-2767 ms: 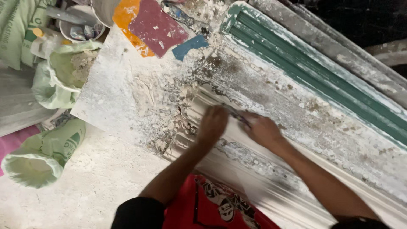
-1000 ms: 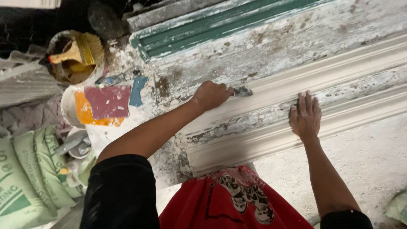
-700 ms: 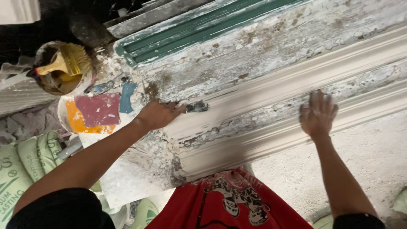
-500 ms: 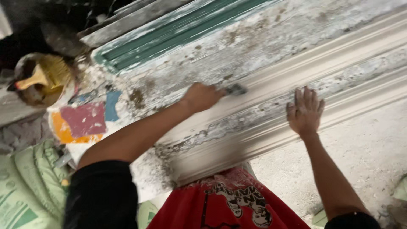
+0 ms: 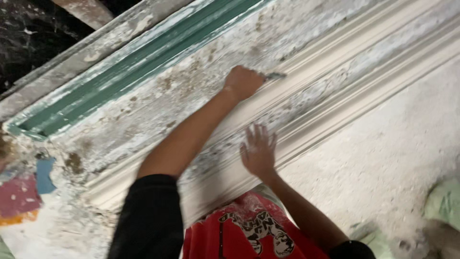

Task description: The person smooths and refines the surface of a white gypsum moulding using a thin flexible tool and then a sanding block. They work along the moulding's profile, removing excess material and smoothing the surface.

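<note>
At the far left lies one board with three paint patches, blue, pink and orange. One green strip runs diagonally along the upper edge of the workbench. The left hand is closed round one small metal scraper, its tip touching the top of the one long white plaster moulding that crosses the bench. Below, the right hand presses flat on the moulding, fingers spread, holding nothing. One pale green sack sits at the far right.
</note>
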Demonstrator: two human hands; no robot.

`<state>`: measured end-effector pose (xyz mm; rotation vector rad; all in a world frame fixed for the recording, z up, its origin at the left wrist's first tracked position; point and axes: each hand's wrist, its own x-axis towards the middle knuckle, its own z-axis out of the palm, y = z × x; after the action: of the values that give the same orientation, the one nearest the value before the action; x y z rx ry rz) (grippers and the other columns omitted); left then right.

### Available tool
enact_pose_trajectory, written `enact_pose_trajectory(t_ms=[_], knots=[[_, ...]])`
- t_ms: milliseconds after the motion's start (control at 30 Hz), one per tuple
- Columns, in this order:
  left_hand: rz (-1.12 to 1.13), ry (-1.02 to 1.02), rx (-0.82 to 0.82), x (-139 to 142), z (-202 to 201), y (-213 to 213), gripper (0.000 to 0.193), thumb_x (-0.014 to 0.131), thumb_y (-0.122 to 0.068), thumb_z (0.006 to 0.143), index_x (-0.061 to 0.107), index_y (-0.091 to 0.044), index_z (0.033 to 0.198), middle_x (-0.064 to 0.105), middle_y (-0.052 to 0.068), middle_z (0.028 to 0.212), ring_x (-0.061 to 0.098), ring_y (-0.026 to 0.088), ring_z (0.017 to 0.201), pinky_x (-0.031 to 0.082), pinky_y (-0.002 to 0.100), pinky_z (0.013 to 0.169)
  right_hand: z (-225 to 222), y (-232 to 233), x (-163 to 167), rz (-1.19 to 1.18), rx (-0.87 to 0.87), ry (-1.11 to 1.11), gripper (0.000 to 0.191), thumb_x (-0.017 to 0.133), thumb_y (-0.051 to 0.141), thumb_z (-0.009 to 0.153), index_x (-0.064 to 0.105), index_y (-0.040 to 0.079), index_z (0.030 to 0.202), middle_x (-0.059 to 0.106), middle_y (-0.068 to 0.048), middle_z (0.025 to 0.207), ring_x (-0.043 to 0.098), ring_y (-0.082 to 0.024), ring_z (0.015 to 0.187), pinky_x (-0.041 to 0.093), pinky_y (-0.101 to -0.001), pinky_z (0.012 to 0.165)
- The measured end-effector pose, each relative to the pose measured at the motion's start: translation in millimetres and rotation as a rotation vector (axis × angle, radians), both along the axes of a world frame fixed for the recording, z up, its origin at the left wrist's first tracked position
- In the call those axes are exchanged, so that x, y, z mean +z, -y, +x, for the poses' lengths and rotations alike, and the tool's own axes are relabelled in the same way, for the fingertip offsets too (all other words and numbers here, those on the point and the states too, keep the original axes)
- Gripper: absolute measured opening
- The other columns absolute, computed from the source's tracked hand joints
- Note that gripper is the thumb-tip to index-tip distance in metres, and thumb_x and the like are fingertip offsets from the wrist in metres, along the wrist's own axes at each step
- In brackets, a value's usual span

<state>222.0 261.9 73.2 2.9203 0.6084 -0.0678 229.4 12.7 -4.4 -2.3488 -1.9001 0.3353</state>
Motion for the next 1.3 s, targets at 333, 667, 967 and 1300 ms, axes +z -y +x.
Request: enact_pose_trajectory(t_ms=[333,667,967,1300], knots=[[0.072,-0.302,-0.068,14.3,-41.2,18.8,0.056,0.047,-0.012,0.093,0.044,-0.009,0.149,0.061,0.014,0.139,0.075,0.032,0.076,0.061,0.043,0.053,345.6,-49.2,12.3,0.016,-0.121,0.011,0.07,0.037,0.05,0.108,0.026,0.011,0.165,0.01,-0.015,0.174,0.004,-0.041,0.158,-0.002,-0.07,0.121],[0.102,-0.066,-0.129,-16.6,279.0,-32.4,0.021,0.052,-0.018,0.098,0.065,-0.008,0.111,0.074,0.01,0.106,0.075,0.029,0.082,0.058,0.047,0.062,374.4,-52.0,5.7,0.218,-0.052,0.029,0.057,0.05,0.041,0.102,0.05,0.013,0.152,0.041,-0.018,0.161,0.036,-0.045,0.148,0.02,-0.0706,0.119],[0.018,-0.222,-0.092,-1.2,279.2,-35.3,0.033,0.05,-0.02,0.098,0.06,-0.007,0.126,0.071,0.012,0.11,0.075,0.03,0.072,0.058,0.047,0.054,386.6,-44.0,-9.0,0.289,-0.035,-0.046,0.056,0.052,0.036,0.1,0.051,0.009,0.149,0.044,-0.02,0.157,0.037,-0.046,0.146,0.023,-0.0724,0.115],[-0.014,-0.108,-0.095,-23.2,445.2,-61.6,0.02,0.054,-0.017,0.098,0.069,-0.009,0.109,0.075,0.01,0.1,0.074,0.03,0.076,0.058,0.047,0.061,422.7,-40.0,-16.4,0.138,0.197,-0.225,0.07,0.058,0.038,0.093,0.037,0.015,0.155,0.022,-0.025,0.163,0.016,-0.05,0.149,0.007,-0.0813,0.11]])
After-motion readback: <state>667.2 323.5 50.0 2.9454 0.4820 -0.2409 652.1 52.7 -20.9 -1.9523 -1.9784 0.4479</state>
